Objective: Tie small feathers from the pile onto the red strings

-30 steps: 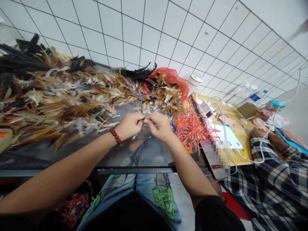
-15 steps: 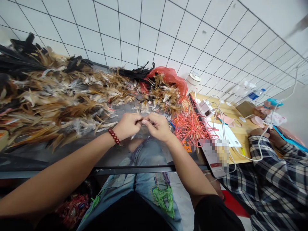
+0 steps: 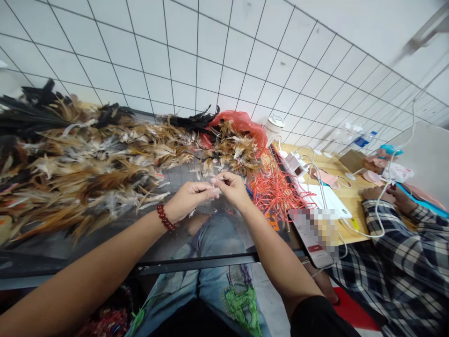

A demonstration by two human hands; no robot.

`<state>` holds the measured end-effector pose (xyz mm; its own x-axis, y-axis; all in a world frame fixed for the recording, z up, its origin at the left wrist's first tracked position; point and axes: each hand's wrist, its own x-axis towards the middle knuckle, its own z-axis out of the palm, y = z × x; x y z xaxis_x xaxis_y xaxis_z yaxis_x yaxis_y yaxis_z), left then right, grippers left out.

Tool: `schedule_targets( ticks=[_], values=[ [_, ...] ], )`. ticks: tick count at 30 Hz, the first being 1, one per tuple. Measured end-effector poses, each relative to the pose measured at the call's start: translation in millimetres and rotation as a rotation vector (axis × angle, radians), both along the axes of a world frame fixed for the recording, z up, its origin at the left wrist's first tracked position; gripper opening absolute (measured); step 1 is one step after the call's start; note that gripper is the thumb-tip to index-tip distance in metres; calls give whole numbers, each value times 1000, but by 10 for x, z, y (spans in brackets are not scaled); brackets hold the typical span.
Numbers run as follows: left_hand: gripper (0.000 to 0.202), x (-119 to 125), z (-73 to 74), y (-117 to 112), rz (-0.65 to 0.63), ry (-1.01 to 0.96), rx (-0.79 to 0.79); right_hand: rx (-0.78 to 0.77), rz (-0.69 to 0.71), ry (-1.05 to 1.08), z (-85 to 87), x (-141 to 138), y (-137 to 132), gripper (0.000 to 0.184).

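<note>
Over the dark glass-topped table point(image 3: 161, 255), my left hand point(image 3: 189, 200), with a dark red bead bracelet point(image 3: 165, 217) at its wrist, pinches thumb against fingers. My right hand point(image 3: 232, 188) meets it at the fingertips, also pinching. A tiny whitish wisp shows between the fingertips; what it is I cannot make out. Brown, cream and white feathers point(image 3: 105, 173) cover the table to the left and beyond my hands. Just right of my right hand lies a tangle of orange-red strings point(image 3: 271, 189).
Behind the feathers sits a red plastic bag point(image 3: 242, 122), beside a white lidded cup point(image 3: 274, 125). At right are a phone point(image 3: 312, 243), white cables and a white flat box point(image 3: 331, 201). A co-worker's plaid sleeve point(image 3: 393, 227) rests at the wooden table point(image 3: 356, 229).
My hands have shifted slightly apart, and their fingertips now show a small whitish wisp. The whole view has tilted, so the table sits lower in the picture.
</note>
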<state>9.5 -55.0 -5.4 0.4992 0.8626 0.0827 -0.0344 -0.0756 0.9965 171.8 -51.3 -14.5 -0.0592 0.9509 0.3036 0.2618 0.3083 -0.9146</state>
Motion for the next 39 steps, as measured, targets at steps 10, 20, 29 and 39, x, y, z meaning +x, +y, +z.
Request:
schedule_targets(
  ticks=[10, 20, 29, 39],
  values=[
    [27, -3, 16, 124, 219, -429, -532, 204, -93, -172, 20, 7, -74, 29],
    [37, 39, -13, 90, 322, -327, -292, 304, 122, -327, 56, -123, -189, 27],
    [38, 10, 55, 77, 239, -343, -229, 91, 4, -141, -41, -79, -108, 30],
    [36, -4, 23, 107, 302, -271, -168, 127, -39, -30, -53, -28, -35, 38]
  ],
)
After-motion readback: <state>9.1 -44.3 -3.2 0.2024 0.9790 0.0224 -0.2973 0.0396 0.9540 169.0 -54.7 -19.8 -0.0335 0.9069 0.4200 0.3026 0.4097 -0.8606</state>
